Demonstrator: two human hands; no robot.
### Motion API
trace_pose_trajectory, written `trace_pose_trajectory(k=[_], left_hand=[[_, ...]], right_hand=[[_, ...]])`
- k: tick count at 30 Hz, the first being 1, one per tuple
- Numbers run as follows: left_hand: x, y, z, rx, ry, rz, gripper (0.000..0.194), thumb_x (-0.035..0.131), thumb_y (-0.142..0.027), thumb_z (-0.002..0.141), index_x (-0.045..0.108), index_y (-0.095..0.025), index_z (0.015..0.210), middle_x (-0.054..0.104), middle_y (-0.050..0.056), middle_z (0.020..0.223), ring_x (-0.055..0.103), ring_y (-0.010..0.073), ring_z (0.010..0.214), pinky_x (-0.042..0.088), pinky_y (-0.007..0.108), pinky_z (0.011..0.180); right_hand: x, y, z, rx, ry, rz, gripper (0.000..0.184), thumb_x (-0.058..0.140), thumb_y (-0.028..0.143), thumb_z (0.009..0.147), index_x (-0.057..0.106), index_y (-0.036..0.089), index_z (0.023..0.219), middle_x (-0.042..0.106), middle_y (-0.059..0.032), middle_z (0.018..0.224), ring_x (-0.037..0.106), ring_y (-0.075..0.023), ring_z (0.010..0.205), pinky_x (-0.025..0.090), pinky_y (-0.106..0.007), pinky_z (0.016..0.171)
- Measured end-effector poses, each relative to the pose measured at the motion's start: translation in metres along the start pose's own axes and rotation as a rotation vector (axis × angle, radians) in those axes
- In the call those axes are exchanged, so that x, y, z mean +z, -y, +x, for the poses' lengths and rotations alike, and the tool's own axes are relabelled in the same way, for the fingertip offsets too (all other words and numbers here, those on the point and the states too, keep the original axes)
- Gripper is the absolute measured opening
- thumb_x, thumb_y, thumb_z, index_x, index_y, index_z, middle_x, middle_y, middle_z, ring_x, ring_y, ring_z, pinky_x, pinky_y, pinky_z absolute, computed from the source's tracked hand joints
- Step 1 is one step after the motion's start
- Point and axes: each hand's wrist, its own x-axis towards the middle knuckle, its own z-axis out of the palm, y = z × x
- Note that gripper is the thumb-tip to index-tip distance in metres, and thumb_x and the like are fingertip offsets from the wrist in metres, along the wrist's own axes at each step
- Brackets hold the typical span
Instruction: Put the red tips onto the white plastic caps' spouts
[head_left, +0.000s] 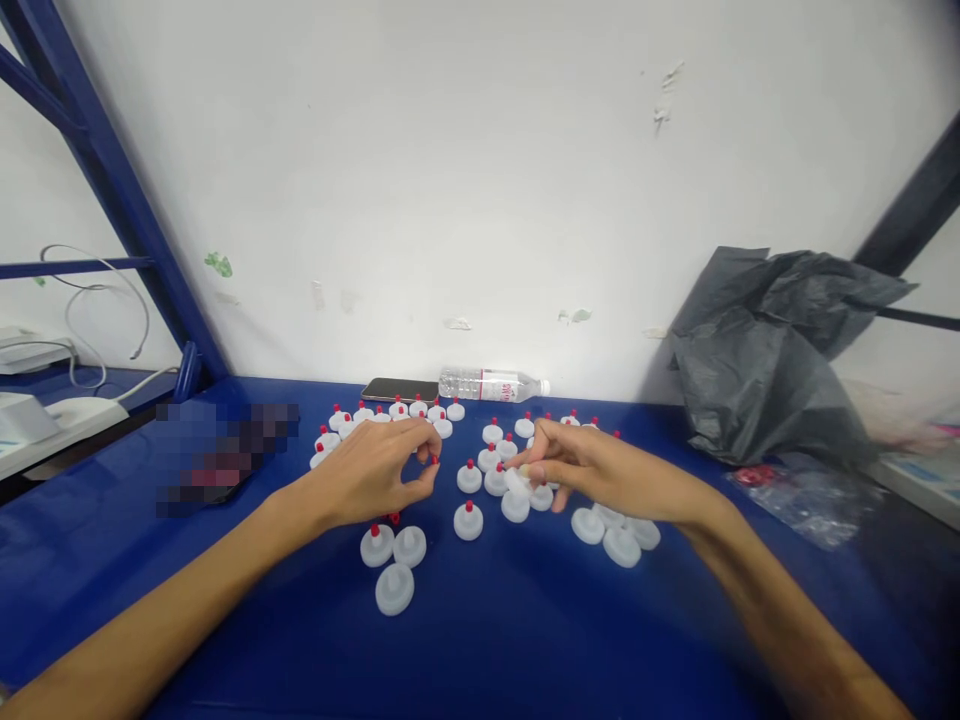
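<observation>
My left hand (371,470) pinches a small red tip cap (435,460) between thumb and forefinger. Lower down lie a white nozzle cap with a red tip (376,545) and two without one, including the nearest bare nozzle cap (394,590). A loose red piece (394,518) shows just under the hand. My right hand (592,465) has its thumb and fingers closed on a whitish, blurred nozzle cap (516,480) above another white cap (515,506). Several bare white caps (622,547) lie below my right wrist. Red-tipped caps (469,478) stand upright between and behind both hands.
A clear plastic bottle (491,385) and a dark phone (400,390) lie along the wall. On the right are a grey plastic bag (772,350) and a clear bag (802,505). A power strip (60,435) and cables sit at far left on the blue table (480,650).
</observation>
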Motion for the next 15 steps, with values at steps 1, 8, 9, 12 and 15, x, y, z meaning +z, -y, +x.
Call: trace_pose_trajectory(k=[1,8,9,12,15], left_hand=[[0.0,0.0,0.0,-0.002,0.005,0.001,0.008,0.073,-0.021,0.104,0.07,-0.028,0.107,0.074,-0.005,0.089,0.06,0.0174,0.068,0.039,0.033,0.072],[0.001,-0.009,0.0,0.002,0.019,-0.016,0.008,0.071,-0.022,0.104,0.068,-0.028,0.108,0.076,-0.006,0.088,0.054,0.0142,0.059,0.037,0.033,0.068],[0.001,-0.009,0.0,0.009,0.012,-0.023,0.008,0.07,-0.021,0.104,0.068,-0.028,0.108,0.076,-0.007,0.088,0.053,0.014,0.058,0.037,0.033,0.067],[0.002,-0.011,-0.001,0.033,-0.028,-0.047,0.007,0.069,-0.023,0.105,0.067,-0.028,0.108,0.075,-0.007,0.087,0.055,0.014,0.058,0.037,0.033,0.066],[0.002,-0.014,-0.003,0.058,-0.089,-0.069,0.003,0.066,-0.025,0.109,0.066,-0.028,0.109,0.072,-0.007,0.084,0.059,0.0149,0.06,0.038,0.032,0.066]], right_hand=[[0.002,0.0,0.0,-0.013,-0.011,0.006,0.045,0.086,0.069,0.112,0.062,0.031,0.107,0.096,-0.0094,0.132,0.092,-0.0264,0.108,0.078,-0.047,0.097],[0.017,0.005,0.007,-0.079,-0.029,0.034,0.048,0.094,0.073,0.105,0.069,0.033,0.115,0.093,-0.0135,0.157,0.088,-0.0334,0.144,0.073,-0.056,0.123],[0.019,0.005,0.009,-0.096,-0.04,0.01,0.048,0.095,0.072,0.103,0.072,0.033,0.119,0.093,-0.0118,0.154,0.089,-0.0326,0.139,0.073,-0.055,0.121],[0.025,0.006,0.013,-0.124,-0.106,-0.077,0.046,0.096,0.071,0.101,0.08,0.033,0.122,0.094,-0.0056,0.141,0.087,-0.03,0.123,0.069,-0.053,0.117],[0.035,0.003,0.015,-0.103,-0.193,-0.135,0.041,0.089,0.073,0.105,0.084,0.033,0.113,0.094,-0.0022,0.133,0.082,-0.0293,0.116,0.065,-0.055,0.115]])
